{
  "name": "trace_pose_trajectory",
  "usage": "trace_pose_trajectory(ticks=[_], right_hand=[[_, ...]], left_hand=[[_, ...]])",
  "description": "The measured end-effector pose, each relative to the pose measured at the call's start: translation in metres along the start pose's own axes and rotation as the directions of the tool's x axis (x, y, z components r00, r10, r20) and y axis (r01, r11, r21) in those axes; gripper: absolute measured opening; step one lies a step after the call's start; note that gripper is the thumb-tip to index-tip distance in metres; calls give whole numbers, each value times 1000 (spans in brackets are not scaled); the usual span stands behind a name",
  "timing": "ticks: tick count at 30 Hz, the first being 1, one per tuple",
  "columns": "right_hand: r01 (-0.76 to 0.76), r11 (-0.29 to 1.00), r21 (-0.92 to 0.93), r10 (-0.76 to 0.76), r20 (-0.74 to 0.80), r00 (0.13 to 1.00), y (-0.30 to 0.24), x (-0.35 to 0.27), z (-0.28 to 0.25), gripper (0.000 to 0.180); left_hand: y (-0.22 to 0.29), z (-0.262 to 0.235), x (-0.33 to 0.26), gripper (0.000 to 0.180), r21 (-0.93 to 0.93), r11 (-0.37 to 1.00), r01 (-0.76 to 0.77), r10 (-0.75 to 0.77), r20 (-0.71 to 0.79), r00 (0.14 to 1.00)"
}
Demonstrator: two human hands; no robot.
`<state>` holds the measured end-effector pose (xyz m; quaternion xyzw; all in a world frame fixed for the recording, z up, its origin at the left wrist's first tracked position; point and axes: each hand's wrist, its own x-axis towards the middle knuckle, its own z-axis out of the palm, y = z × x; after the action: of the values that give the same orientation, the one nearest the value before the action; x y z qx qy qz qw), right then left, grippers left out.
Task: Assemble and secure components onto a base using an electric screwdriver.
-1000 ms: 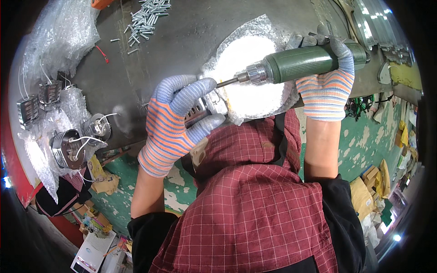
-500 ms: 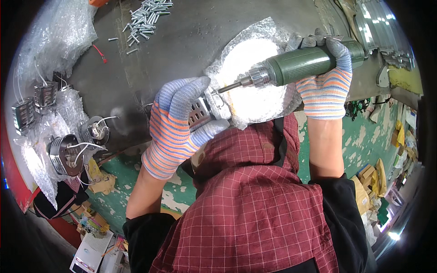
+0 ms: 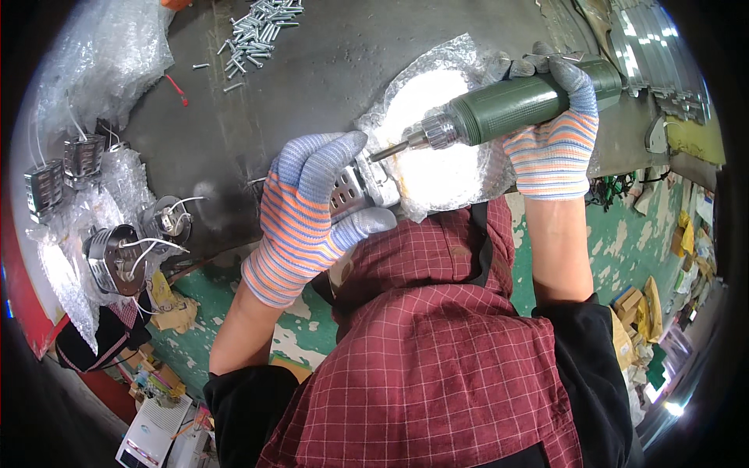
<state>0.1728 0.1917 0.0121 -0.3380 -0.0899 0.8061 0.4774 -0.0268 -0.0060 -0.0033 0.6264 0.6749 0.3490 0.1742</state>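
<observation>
Both hands wear striped knit gloves with grey fingers. My left hand (image 3: 312, 207) is closed around a perforated metal housing (image 3: 349, 193), thumb below and fingers above. In my right hand (image 3: 552, 129) lies a green electric screwdriver (image 3: 511, 108), gripped by its body and pointing left. Its bit (image 3: 390, 150) meets or nearly meets the right end of the housing; whether it sits in a screw I cannot tell. Under the tool, brightly lit bubble wrap (image 3: 437, 101) lies on the dark bench.
Loose screws (image 3: 261, 35) are heaped at the far left of the bench (image 3: 312, 70). A red wire piece (image 3: 178, 91) lies near them. Wired metal units (image 3: 113, 261) rest on bubble wrap at left. Stacked metal strips (image 3: 655, 51) stand at far right.
The two hands, the housing and the screwdriver keep nearly the same pose. The view has shifted slightly, and the screwdriver has moved a little left and up.
</observation>
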Motion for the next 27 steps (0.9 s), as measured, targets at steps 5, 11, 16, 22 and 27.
trace_pose_trajectory(ticks=[5, 11, 16, 22, 27], right_hand=[[-6, 998, 56, 7, -17, 1000, 2, -2, 0, 17], [-42, 991, 127, 37, 39, 999, -2, -7, 0, 17], [54, 997, 50, -59, 99, 993, -11, -29, -10, 18], [7, 995, 98, -8, 11, 1000, -3, -32, -8, 22], [41, 996, 85, -42, 19, 999, -4, -28, -16, 21]], left_hand=[[-4, -2, 3, 83, 106, 988, -114, 116, -16, 993], [14, 5, 0, 85, -208, 953, 219, -224, -4, 974], [7, 9, -14, 85, 212, 975, 65, -29, -172, 985], [5, 9, -15, 86, 274, 961, 40, 6, -166, 986], [5, 11, -16, 86, 279, 960, 37, 14, -177, 984]])
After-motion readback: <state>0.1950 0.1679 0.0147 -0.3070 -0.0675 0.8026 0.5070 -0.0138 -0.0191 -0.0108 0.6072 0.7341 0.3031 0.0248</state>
